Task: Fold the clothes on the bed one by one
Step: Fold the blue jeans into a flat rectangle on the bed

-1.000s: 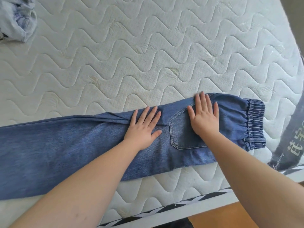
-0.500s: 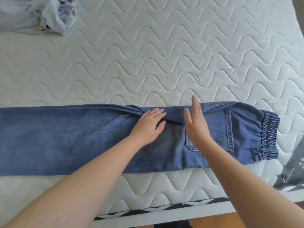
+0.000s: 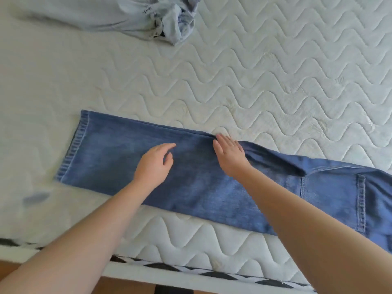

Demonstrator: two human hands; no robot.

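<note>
— Where are the jeans (image 3: pixel 212 187)?
— Flat along the bed's (image 3: pixel 275 81) near edge; left hand (image 3: pixel 151 164) and right hand (image 3: pixel 230 154) rest on them, fingers straight, gripping nothing; a pale garment (image 3: pixel 118 18) lies well apart.

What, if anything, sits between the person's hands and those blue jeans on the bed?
Nothing visible. The left hand and right hand lie open directly over the jeans. The crumpled pale garment lies apart, farther up the mattress.
</note>
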